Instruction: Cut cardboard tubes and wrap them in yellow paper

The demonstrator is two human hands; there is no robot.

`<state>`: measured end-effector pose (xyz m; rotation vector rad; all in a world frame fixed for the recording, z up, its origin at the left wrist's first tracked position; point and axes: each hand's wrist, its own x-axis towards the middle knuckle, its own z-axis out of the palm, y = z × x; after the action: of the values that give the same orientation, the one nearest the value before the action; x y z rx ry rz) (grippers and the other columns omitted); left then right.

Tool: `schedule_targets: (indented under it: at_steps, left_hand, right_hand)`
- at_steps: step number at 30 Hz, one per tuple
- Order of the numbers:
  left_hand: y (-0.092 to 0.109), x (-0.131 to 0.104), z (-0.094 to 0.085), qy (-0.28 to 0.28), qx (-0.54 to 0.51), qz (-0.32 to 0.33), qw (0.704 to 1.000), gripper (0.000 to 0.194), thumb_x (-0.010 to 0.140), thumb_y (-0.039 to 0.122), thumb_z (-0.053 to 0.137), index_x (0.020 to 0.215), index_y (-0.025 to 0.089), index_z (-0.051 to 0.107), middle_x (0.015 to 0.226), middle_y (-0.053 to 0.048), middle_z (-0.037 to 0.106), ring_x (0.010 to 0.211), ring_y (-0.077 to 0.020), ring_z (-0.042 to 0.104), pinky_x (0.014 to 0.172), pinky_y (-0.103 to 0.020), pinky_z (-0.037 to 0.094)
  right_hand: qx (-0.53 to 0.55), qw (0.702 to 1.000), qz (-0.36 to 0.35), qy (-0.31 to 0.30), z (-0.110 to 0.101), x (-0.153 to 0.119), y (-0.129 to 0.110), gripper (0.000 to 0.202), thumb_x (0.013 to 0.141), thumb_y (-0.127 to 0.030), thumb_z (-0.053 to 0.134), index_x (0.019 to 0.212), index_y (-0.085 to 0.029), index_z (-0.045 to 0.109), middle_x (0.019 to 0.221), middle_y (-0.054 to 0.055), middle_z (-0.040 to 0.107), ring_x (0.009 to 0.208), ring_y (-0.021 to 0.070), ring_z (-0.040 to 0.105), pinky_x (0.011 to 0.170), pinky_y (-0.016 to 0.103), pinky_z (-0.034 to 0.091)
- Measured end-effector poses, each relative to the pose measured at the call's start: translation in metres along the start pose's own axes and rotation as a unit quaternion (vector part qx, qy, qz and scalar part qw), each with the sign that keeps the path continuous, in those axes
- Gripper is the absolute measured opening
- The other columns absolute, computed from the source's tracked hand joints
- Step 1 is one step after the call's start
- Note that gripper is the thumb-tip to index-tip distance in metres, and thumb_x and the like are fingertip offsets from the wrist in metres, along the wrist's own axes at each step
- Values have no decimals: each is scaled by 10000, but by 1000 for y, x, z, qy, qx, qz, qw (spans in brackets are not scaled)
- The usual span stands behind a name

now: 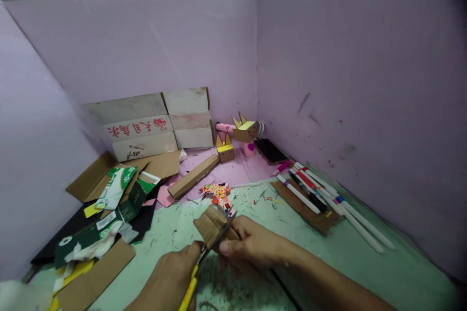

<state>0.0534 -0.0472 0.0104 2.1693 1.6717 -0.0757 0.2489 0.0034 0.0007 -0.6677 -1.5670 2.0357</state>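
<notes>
My left hand (173,272) is closed around a pair of scissors (188,292) with yellow handles, partly hidden by the hand. Their dark blades point up and away, lying against a small folded piece of brown cardboard (210,225). In my right hand (248,243), the thumb and fingers pinch this cardboard from the right, near the blades. Just beyond it lies a colourful patterned cutout (219,193). Whether the blades are cutting through the cardboard I cannot tell.
Cardboard scraps (97,277) and packaging (116,189) pile up at left. Behind stand a flattened box (146,126) and small eared box figures (225,152). A cardboard strip (193,176), a phone (270,150) and several markers (299,194) lie farther out. Purple walls (346,82) enclose the surface.
</notes>
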Motion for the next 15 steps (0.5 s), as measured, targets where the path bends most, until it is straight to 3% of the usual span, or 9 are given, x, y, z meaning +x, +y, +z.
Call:
schedule_targets:
  at_steps: [4, 7, 11, 15]
  left_hand:
    - [3, 2, -2, -17, 5, 20, 1000, 268, 634, 159, 457, 881, 216, 546, 704, 1, 657, 656, -172, 616, 546, -209, 399]
    - [7, 1, -6, -3, -63, 25, 998, 153, 714, 255, 463, 800, 204, 579, 651, -6, 636, 610, -158, 588, 528, -206, 399]
    - [11, -4, -5, 26, -172, 26, 984, 255, 783, 370, 446, 702, 189, 608, 595, 7, 609, 583, -144, 559, 518, -207, 418]
    - [12, -10, 0, 47, -194, 22, 980, 293, 812, 387, 464, 688, 178, 629, 554, 19, 598, 559, -133, 560, 508, -209, 436]
  right_hand:
    - [8, 999, 36, 3, -5, -1, -1, 236, 591, -356, 675, 623, -158, 551, 537, -44, 572, 340, 40, 417, 376, 178, 373]
    - [15, 999, 49, -7, -7, -3, -3, 196, 589, -321, 665, 630, -158, 562, 540, -45, 584, 330, 40, 422, 390, 188, 396]
    - [8, 997, 68, -21, -9, -4, -4, 202, 586, -319, 651, 637, -148, 556, 536, -44, 572, 332, 40, 428, 360, 168, 368]
    - [3, 996, 79, -37, -12, -4, -3, 241, 570, -335, 664, 650, -137, 551, 556, -32, 576, 343, 39, 431, 344, 159, 343]
